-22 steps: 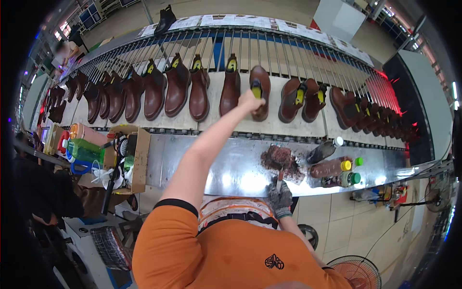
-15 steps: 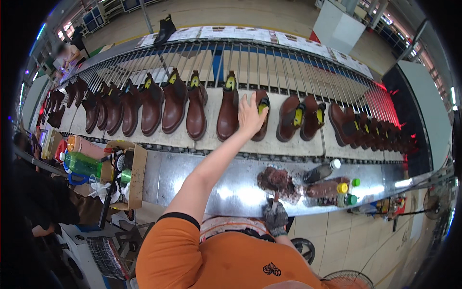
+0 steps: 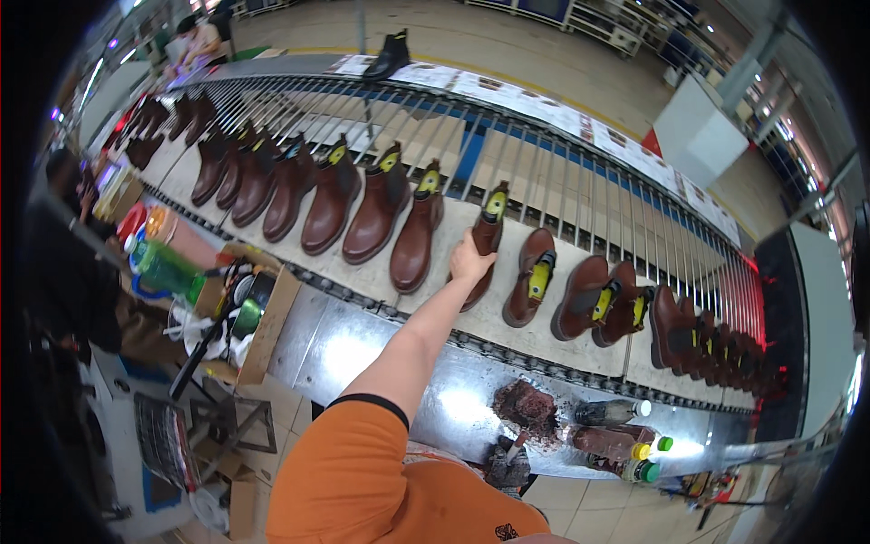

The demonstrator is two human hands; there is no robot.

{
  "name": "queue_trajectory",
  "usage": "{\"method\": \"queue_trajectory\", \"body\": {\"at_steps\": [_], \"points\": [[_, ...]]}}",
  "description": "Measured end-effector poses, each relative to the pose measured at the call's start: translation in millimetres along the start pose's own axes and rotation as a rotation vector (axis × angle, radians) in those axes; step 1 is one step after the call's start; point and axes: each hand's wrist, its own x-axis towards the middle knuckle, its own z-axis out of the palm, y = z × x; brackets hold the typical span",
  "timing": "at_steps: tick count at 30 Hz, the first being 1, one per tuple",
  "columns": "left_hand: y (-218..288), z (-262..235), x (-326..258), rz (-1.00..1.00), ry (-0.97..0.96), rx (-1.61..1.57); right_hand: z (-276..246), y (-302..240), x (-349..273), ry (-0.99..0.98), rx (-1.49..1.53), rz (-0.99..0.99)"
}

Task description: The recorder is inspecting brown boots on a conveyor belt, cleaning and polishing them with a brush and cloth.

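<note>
behind everything, pale floor (image 3: 471,20) extends to some storage racks (image 3: 607,32), and a white cabinet (image 3: 702,127) stands at the upper right. across the middle runs a light-coloured belt (image 3: 349,279) with a dark chain along its near edge, and many brown boots are standing on it in 1 long row. beyond the belt are metal bars (image 3: 542,204), and 1 black boot (image 3: 388,59) stands farther back.

the bare left hand (image 3: 471,260) is on 1 brown boot (image 3: 488,234), near the middle of the row. its thumb lies across the front of the boot and its fingers go along the left side; how firmly they press, i cannot tell. to the right, just beside, is 1 more boot (image 3: 527,283), which leans.

the right hand (image 3: 507,467), in a dirty grey glove, is at the near edge of the metal worktop (image 3: 313,337), with its fingers wrapped around a brown handle (image 3: 517,444). near it lie a dark reddish clump (image 3: 527,405) and several bottles (image 3: 605,442) with coloured caps.
</note>
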Motion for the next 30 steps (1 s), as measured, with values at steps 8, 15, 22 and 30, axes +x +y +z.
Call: {"method": "queue_trajectory", "body": {"at_steps": [8,15,22,30], "points": [[-5,-80,-31,-0.059,-0.266,0.155,0,-5,5,0.046,0.009,-0.048],[-49,-186,-159,0.124,-0.29,0.024,-6,-31,0,0.103,-0.021,-0.097],[-101,-193,-259,0.106,-0.165,-0.09,-12,-29,-2,0.079,0.071,-0.073],[-88,-211,-204,-0.154,-0.504,-1.158,-16,-40,-42,0.117,0.483,0.082]]}}
